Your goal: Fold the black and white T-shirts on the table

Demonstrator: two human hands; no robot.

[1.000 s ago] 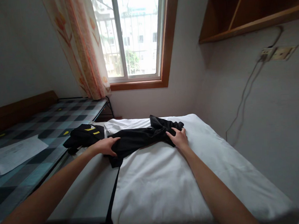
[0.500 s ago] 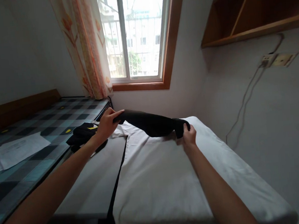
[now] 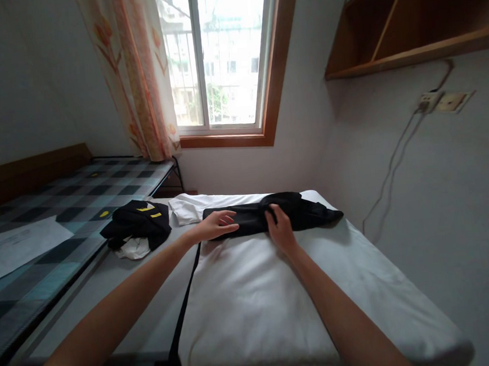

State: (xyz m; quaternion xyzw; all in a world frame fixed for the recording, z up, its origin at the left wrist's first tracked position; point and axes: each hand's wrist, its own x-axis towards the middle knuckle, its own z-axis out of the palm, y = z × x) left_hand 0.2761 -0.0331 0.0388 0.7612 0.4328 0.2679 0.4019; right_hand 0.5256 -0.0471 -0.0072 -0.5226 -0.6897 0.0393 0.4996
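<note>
A black garment (image 3: pixel 247 219) lies as a long folded strip across the far part of a white cloth-covered surface (image 3: pixel 262 294). Its right portion is bunched up and tapers to a point; what kind of clothing it is cannot be told. My left hand (image 3: pixel 216 226) is over the strip's left end, fingers stretched out and apart, holding nothing. Against the middle of the garment rests my right hand (image 3: pixel 281 228), its fingers spread and slightly bent. Under the black strip's left side, a crumpled white cloth part (image 3: pixel 187 207) sticks out toward the back.
A black bundle with yellow marks (image 3: pixel 140 222) sits on the grey board (image 3: pixel 152 303) at left. Beside it is a bed with a checked mattress (image 3: pixel 71 191) and a white paper (image 3: pixel 25 245). A wooden shelf (image 3: pixel 412 51) and a cable (image 3: pixel 389 166) are on the right wall.
The black garment, held up and stretched between both hands before, now lies on the white surface. My left hand has let go of it and moved slightly right and down; my right hand has moved left.
</note>
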